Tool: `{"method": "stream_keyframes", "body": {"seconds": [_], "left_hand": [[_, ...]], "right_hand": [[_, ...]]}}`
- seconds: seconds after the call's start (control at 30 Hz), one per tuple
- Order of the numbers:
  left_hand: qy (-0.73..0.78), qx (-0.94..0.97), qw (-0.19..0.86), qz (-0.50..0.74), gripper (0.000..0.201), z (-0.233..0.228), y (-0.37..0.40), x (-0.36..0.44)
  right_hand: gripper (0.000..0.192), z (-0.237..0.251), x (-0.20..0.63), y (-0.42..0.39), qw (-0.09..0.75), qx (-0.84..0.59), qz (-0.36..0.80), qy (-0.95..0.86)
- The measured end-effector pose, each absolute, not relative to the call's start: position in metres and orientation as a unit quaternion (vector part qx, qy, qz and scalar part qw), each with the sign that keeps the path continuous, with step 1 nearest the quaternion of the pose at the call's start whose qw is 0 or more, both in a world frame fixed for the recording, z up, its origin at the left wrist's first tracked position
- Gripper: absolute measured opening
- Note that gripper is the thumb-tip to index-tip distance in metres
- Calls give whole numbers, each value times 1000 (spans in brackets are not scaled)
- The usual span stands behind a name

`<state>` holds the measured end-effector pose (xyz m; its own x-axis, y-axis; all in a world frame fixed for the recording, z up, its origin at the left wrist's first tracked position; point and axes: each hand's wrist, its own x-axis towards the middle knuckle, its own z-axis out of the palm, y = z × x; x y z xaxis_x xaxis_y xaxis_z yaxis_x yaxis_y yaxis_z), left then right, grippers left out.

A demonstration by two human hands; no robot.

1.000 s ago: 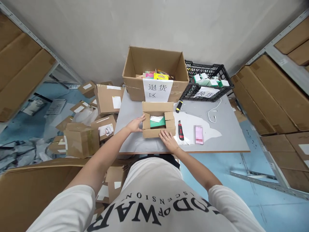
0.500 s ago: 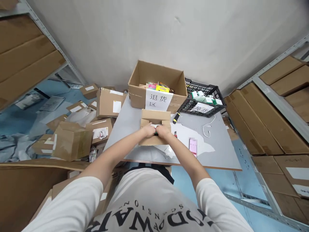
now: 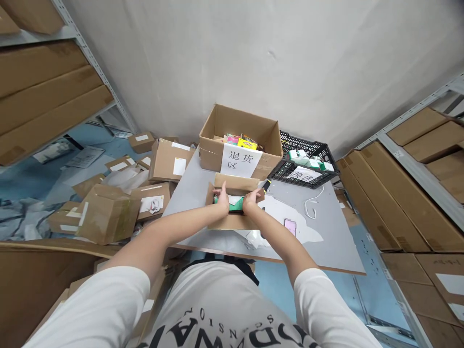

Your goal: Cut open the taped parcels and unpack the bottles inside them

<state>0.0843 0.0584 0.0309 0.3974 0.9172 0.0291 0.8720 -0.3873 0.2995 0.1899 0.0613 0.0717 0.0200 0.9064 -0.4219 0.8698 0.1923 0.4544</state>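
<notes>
Centre of frame: you are standing at a grey table [image 3: 340,237], both bare hands working at a small open carton [image 3: 234,222]. Its back flap is standing up; its front flap is leaning out toward you. A green box [image 3: 237,206] is lying inside, showing between your wrists, with a white slip [image 3: 234,199] resting on top.

Your left hand [image 3: 222,199] is reaching in at the carton's left side, thumb pointing up, fingers open and extending toward the side flap. Your right hand [image 3: 251,198] is mirroring it on the right, fingers open and stretching toward the right flap. Neither hand is closing around anything; exact fingertip contact is staying hard to tell.

Just behind, upper centre: a large carton [image 3: 208,155] is standing open, holding colourful packets, one yellow pack [image 3: 247,144] showing clearly, a printed sign [image 3: 240,160] hanging on its front. To its right, a black crate [image 3: 281,172] is holding white-and-green boxes [image 3: 308,161].

Right of centre: a phone [image 3: 290,226] is lying on the table, a white cable [image 3: 307,207] curving beyond it. Left of frame: taped parcels [image 3: 108,215] are piling up beside the table.
</notes>
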Motion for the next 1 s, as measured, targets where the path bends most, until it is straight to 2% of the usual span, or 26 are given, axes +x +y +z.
{"method": "stream_keyframes", "body": {"seconds": [0.1, 0.17, 0.23, 0.3, 0.47, 0.57, 0.63, 0.7, 0.8, 0.87, 0.9, 1.0], "left_hand": [[615, 772, 140, -78, 94, 42, 52, 57], [624, 761, 124, -122, 106, 45, 44, 37], [632, 756, 120, -120, 123, 44, 34, 20], [634, 755, 138, -96, 129, 41, 24, 9], [602, 784, 144, -46, 123, 37, 12, 4], [590, 794, 140, -37, 119, 35, 13, 4], [596, 788, 150, -32, 121, 33, 13, 4], [602, 781, 164, -18, 125, 28, 13, 3], [602, 776, 189, 10, 125, 19, 13, 0], [595, 779, 199, 24, 127, 14, 13, -2], [591, 781, 200, 29, 128, 13, 13, -2], [585, 784, 202, 42, 131, 10, 16, -3]], "right_hand": [[87, 80, 217, 58, 324, 668, -54, 667], [93, 79, 243, 50, 267, 681, -100, 675], [80, 73, 268, 38, 206, 672, -134, 698], [67, 67, 284, 28, 162, 660, -140, 721], [47, 63, 267, 29, 121, 574, -60, 808], [40, 63, 249, 40, 141, 561, -87, 811], [41, 59, 248, 45, 117, 594, -122, 786], [37, 54, 259, 46, 45, 625, -147, 765], [24, 44, 293, 41, -113, 630, -177, 748], [28, 38, 319, 36, -204, 603, -198, 746], [32, 35, 330, 32, -220, 594, -212, 745], [39, 24, 346, 18, -182, 611, -210, 741]]}}
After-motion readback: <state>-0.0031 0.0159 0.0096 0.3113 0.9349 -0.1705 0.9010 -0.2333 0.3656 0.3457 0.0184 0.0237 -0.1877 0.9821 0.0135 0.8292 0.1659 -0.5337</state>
